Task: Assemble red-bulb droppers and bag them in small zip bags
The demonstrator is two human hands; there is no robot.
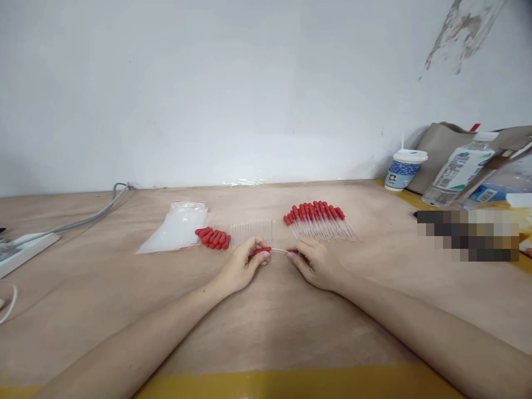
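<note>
My left hand (246,261) is closed, pinching a red rubber dropper bulb (263,250) between thumb and fingers. Opposite it, my right hand (312,261) grips the far end of a thin clear dropper tube (279,250). The tube's other end meets the bulb's mouth; I cannot tell how far inside it sits. Behind my left hand lies a row of bare clear tubes (251,228). To their left is a pile of loose red bulbs (214,238). Beyond my right hand, several droppers with red bulbs fitted (318,219) lie fanned out side by side.
Clear plastic bags (177,224) are stacked left of the bulbs. A grey cable (91,213) runs to a white power strip (31,252) at far left. On the right stand a paper cup (405,169), a tilted plastic bottle (461,169) and a beige bag (432,147). A wall rises behind.
</note>
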